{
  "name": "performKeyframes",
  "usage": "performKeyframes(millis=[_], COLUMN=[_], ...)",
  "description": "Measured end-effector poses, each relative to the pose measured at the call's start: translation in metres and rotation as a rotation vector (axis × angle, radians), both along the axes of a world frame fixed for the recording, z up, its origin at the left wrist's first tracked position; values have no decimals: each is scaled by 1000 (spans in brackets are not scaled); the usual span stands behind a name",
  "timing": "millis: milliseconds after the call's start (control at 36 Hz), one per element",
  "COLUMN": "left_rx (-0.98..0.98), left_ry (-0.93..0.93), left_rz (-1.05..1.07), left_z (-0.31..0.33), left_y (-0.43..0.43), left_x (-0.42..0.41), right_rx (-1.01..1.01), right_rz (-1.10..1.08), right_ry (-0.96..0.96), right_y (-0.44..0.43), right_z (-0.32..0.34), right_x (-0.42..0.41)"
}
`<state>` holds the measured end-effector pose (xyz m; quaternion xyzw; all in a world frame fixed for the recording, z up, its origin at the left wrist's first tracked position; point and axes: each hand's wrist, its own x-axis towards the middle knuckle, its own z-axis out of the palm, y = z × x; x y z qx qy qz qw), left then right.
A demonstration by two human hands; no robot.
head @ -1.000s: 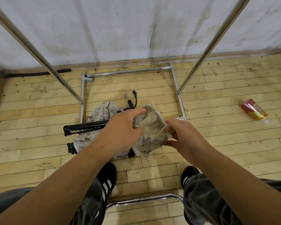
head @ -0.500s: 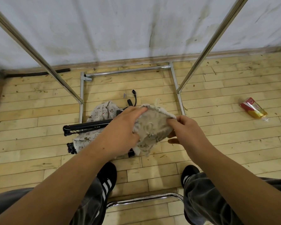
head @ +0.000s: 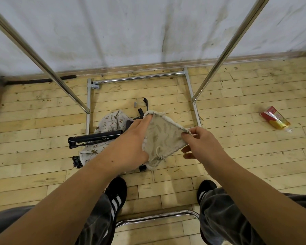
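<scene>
A: Since a second ago, the small cloth (head: pixel 163 137) has gone from bunched to spread flat, held in the air over the floor (head: pixel 42 174).
B: Grips?
A: The left hand (head: pixel 131 144) clasps its left edge; the right hand (head: pixel 203 144) pinches the right corner. The step, I judge, is opening it out. Next calls for an even pull.
B: Beyond?
A: A folded tripod (head: pixel 95 137) lies on printed fabric (head: pixel 111 121), then comes the rack rail (head: pixel 138 77).
</scene>
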<state>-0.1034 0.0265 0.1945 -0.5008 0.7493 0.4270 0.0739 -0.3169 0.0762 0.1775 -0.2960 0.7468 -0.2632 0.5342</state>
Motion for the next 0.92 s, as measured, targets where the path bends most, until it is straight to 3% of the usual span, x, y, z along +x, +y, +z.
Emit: performKeyframes(millis=[194,444,722,917], left_rx=[-9,-14,59,17], left_ry=[-79,-174,-28,44], left_rz=[-108,-70,4,5], left_z=[3,-1,6,6], left_y=[1,3,1,4], left_x=[1,3,-3,-6], right_rx=[-54,-81,3,48], right_rz=[-5,-22,56,-41], right_ry=[57,138,21,-31], right_y=[0,1,1,8], right_z=[1,-3,-2,-3], right_x=[-1,-4,-3,-11])
